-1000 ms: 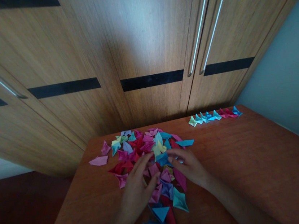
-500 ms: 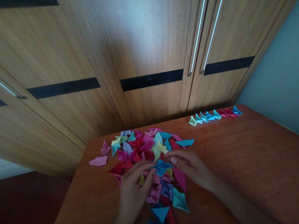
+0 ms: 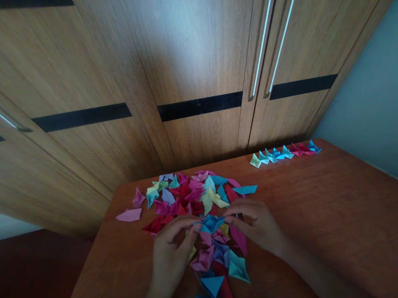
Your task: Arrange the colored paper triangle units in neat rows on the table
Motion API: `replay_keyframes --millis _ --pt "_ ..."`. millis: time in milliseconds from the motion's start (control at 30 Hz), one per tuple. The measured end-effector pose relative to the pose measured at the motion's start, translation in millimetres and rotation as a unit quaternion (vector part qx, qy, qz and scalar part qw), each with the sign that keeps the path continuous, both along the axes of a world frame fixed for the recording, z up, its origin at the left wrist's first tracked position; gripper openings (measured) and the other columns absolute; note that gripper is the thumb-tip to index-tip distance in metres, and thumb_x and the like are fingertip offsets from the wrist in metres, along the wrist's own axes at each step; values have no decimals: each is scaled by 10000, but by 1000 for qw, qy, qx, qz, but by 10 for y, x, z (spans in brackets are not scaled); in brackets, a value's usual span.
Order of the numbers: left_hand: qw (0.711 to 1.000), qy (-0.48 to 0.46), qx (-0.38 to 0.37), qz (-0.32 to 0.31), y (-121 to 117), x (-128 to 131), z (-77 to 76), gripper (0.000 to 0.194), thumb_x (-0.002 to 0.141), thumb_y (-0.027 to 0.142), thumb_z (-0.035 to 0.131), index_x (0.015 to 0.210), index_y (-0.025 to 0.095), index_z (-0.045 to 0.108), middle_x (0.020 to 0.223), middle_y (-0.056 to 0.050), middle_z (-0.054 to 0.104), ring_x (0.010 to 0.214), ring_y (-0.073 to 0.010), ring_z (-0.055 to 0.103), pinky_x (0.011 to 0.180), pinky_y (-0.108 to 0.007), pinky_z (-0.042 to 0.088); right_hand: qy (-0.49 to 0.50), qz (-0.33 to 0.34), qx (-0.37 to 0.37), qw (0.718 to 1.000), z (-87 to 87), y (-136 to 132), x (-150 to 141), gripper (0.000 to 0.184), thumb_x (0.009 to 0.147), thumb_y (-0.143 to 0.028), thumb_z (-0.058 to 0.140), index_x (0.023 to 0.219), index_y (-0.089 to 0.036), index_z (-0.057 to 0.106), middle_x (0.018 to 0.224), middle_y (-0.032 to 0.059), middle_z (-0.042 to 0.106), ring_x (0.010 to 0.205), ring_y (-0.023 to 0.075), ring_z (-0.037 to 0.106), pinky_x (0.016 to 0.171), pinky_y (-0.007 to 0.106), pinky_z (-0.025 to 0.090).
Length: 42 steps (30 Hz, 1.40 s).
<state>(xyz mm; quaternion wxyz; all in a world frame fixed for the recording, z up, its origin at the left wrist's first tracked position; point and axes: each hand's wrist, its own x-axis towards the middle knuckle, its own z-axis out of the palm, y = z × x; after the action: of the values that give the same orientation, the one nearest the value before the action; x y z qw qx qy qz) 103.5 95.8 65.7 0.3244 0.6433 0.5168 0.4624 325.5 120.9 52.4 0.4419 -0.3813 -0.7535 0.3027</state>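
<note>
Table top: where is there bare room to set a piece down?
Bare: table right of the right hand, this side of the row of folded papers; also left of the left forearm, up to its left edge. Crowded: the middle, with the paper pile under the held blue piece.

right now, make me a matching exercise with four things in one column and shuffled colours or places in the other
1. held paper between left hand and right hand
2. row of folded papers
3. table
4. cupboard handles

A. near the far edge
B. reddish brown
C. silver
D. blue

Pairs: 1-D, 2-A, 3-B, 4-C
</note>
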Motion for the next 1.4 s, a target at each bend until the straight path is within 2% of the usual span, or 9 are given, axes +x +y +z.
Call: replay_keyframes --millis 133,233,400,533,667,833,1167,1400 --pt "999 -31 -26 7 -2 -38 -36 100 806 272 661 850 215 730 912 -33 755 849 -187 703 776 -270 551 15 -25 12 1000 35 -4 -3 124 872 -298 601 838 -244 707 789 15 703 737 150 646 660 255 497" --pt "999 -34 -17 30 -9 -45 -44 86 787 270 682 839 225 735 879 -17 758 822 -180 706 759 -260 554 27 -31 0 999 50 -7 -17 99 847 -315 631 848 -241 697 804 19 698 749 152 645 669 254 506" --pt "998 20 50 43 -35 -36 -16 79 790 249 681 833 240 747 888 -16 759 845 -187 705 785 -279 553 29 14 -1 999 22 -39 -64 246 767 -364 724 976 -240 687 898 41 684 810 162 642 716 259 517" --pt "990 70 126 4 -66 -28 28 131 793 174 678 874 252 747 911 -18 754 858 -173 701 780 -262 550 27 8 24 999 2 -77 -86 177 820 -335 677 974 -252 702 946 50 690 869 168 651 769 272 528" --pt "980 81 178 -36 -88 -4 75 188 793 113 667 902 247 740 923 -19 746 835 -147 698 745 -219 546 31 17 63 997 17 -98 -72 134 859 -253 635 974 -254 703 916 38 689 832 145 650 734 255 531" --pt "983 62 168 -36 -94 18 100 171 794 108 667 883 236 736 907 -20 743 821 -145 698 738 -215 544 43 30 100 994 34 -96 -46 131 864 -202 627 954 -254 706 868 27 685 794 131 646 693 242 532" --pt "986 65 153 -28 -85 26 77 160 787 126 680 885 243 731 902 -10 746 831 -147 700 741 -219 542 30 16 91 995 86 -94 1 83 855 -230 638 911 -224 699 843 31 684 758 123 644 682 222 521" --pt "988 94 115 -33 -57 -12 38 143 827 197 642 928 257 724 961 -14 745 898 -158 695 776 -224 541 -63 46 102 992 53 -11 117 94 864 -270 618 853 -216 694 788 24 687 736 131 640 674 236 512"
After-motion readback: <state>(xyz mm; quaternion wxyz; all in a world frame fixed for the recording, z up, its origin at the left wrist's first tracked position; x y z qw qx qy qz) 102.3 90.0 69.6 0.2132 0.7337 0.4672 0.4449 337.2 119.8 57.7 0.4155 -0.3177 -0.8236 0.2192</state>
